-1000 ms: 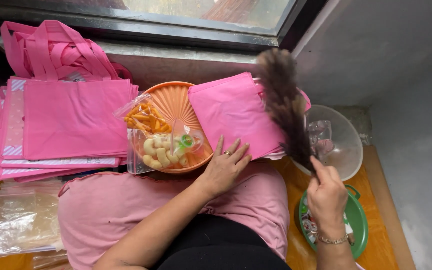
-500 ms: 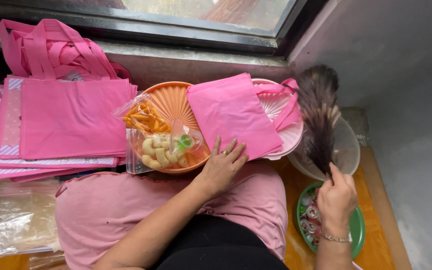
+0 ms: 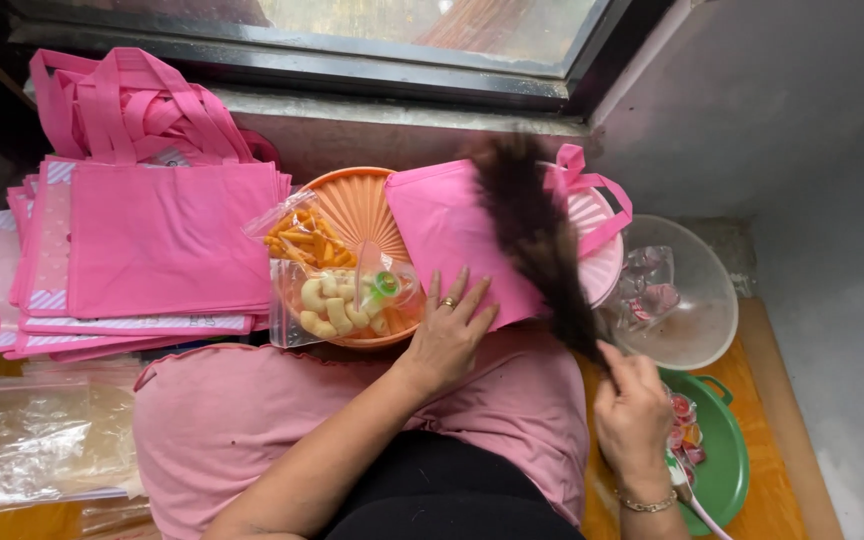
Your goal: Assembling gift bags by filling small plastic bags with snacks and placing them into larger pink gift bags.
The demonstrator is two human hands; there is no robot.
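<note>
My left hand (image 3: 449,330) lies flat, fingers spread, on the near edge of a pink fabric bag (image 3: 452,235) that rests over an orange round tray (image 3: 357,205). Clear snack packets (image 3: 337,280) with orange sticks and pale puffed pieces sit on the tray just left of that hand. My right hand (image 3: 632,420) grips the handle of a dark feather duster (image 3: 532,230), whose blurred feathers sweep over the pink bag. A pink cloth (image 3: 252,430) covers my lap.
A stack of pink bags (image 3: 152,240) lies at the left below a window sill. Clear plastic bags (image 3: 42,445) lie at lower left. A clear bowl (image 3: 682,295) and a green lidded pot (image 3: 722,450) with wrapped sweets stand at the right, near a grey wall.
The duster swung right, off the pink bag toward the clear bowl, then swung back left over the bag. My left hand stayed on the bag.
</note>
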